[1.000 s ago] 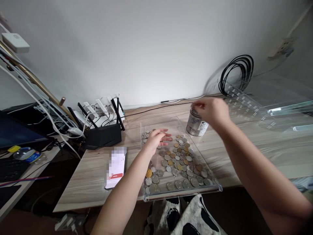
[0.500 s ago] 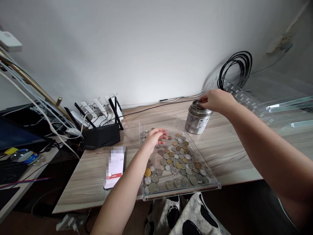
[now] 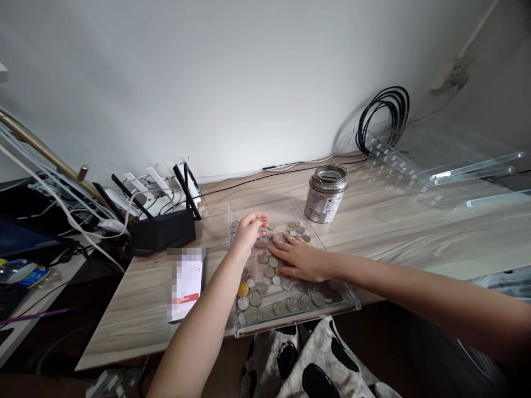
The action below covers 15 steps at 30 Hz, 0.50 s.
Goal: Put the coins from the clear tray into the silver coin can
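Observation:
A clear acrylic tray [image 3: 286, 205] lies on the wooden desk, strewn with several silver and gold coins [image 3: 254, 299]. My left hand [image 3: 250, 230] hovers over the tray's far left part, fingers curled loosely over the coins; whether it holds any is hidden. My right hand [image 3: 299, 258] lies flat on the coins in the middle of the tray, fingers stretched out to the left. A metal tin can [image 3: 326, 193] with a slotted lid stands upright just beyond the tray's far right corner, untouched.
A phone [image 3: 186, 282] lies left of the tray. A black router [image 3: 160, 228] with cables sits at the back left. A black cable coil [image 3: 384, 117] and clear acrylic racks [image 3: 440, 166] occupy the back right. The desk edge runs close below the tray.
My right hand left the top of the tin can and came down onto the coins in the tray. My left hand stayed over the tray's far left part.

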Each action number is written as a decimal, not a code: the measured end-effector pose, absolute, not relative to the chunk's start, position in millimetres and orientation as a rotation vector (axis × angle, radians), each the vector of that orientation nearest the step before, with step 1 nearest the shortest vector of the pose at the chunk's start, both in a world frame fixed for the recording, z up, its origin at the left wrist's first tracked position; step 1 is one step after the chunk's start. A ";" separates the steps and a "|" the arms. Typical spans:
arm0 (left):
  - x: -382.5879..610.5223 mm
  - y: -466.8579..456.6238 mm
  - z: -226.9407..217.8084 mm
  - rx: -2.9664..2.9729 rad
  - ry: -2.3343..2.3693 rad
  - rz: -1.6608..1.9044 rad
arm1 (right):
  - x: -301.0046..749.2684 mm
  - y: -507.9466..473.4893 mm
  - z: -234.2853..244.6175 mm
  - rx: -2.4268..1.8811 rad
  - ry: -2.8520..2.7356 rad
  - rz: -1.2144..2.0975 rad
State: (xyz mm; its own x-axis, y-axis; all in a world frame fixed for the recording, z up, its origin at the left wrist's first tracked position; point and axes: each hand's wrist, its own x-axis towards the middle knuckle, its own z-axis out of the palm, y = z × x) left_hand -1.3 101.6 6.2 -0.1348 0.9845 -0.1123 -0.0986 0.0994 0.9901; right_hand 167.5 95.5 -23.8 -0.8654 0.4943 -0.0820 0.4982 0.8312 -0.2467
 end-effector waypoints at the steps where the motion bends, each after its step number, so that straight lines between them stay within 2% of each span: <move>1: -0.8 101.4 6.5 1.012 1.304 1.268 | 166.7 90.3 -23.5 0.771 2.987 -0.428; 7: -8.6 99.3 12.5 1.365 1.490 1.085 | 167.3 69.7 -10.4 0.596 3.100 -0.487; 10: -16.1 87.6 22.9 1.759 1.619 0.718 | 170.6 68.1 -0.6 0.612 3.083 -0.567; 15: -19.7 42.3 36.7 2.188 1.583 -0.040 | 171.6 65.2 8.6 0.692 2.988 -0.632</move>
